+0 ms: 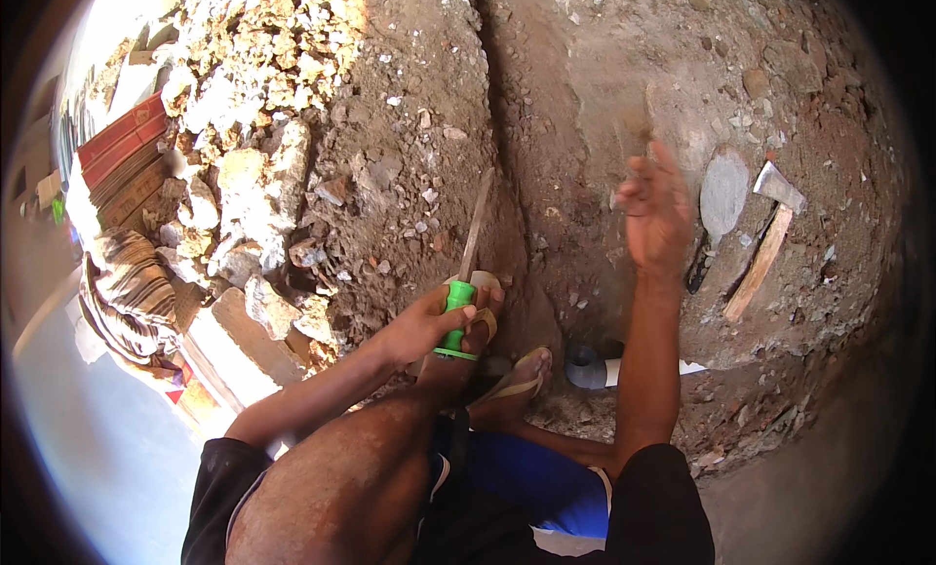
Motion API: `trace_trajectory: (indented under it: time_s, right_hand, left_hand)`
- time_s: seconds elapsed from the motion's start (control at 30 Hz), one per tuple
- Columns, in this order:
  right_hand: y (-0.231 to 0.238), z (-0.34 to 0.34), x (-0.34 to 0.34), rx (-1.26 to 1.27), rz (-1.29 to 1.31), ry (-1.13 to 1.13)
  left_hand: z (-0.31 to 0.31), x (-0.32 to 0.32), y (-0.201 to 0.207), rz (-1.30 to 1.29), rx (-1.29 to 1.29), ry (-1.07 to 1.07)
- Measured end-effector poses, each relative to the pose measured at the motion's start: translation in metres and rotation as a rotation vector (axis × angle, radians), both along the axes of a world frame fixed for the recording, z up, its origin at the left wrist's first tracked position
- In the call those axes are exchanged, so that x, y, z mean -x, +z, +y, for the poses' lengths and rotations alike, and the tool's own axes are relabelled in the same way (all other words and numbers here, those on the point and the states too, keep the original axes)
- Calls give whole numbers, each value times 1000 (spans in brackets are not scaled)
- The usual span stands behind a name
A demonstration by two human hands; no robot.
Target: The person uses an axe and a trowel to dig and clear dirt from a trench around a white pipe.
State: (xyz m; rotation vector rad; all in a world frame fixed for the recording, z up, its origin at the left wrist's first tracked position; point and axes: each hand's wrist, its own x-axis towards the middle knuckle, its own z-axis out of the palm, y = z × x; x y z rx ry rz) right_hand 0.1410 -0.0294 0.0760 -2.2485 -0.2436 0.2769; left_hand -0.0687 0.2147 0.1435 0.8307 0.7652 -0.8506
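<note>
My left hand [434,323] is wrapped round the green handle of a chisel [476,229]. The chisel's long, dirt-coloured blade points away from me, its tip by a groove in the soil. My right hand [655,214] is raised over the brown earth to the right, its fingers apart and slightly blurred, with nothing seen in it. To its right lie a trowel [724,196] with a grey, dirt-coated blade and a hatchet [762,258] with a wooden handle.
A white pipe [634,370] with a grey fitting [586,367] lies near my sandalled foot [526,378]. Rubble [258,175] is heaped at the left, beside stacked reddish boards [122,155] and a striped cloth [132,292]. A narrow groove [492,87] runs through the soil.
</note>
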Motion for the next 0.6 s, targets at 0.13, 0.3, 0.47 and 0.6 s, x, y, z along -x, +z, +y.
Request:
trace_trajectory:
  time_s: [0.13, 0.3, 0.47, 0.6]
  right_hand:
    - [56, -58, -4, 24, -413, -486]
    - [21, -119, 20, 902, -308, -271]
    - [4, -135, 29, 824, -253, -277]
    - [28, -98, 25, 475, -64, -445]
  left_hand:
    - [9, 0, 11, 31, 39, 100]
    - [30, -44, 66, -387, 53, 370]
    - [47, -93, 153, -1127, 148, 693]
    - [54, -105, 227, -1170, 172, 620]
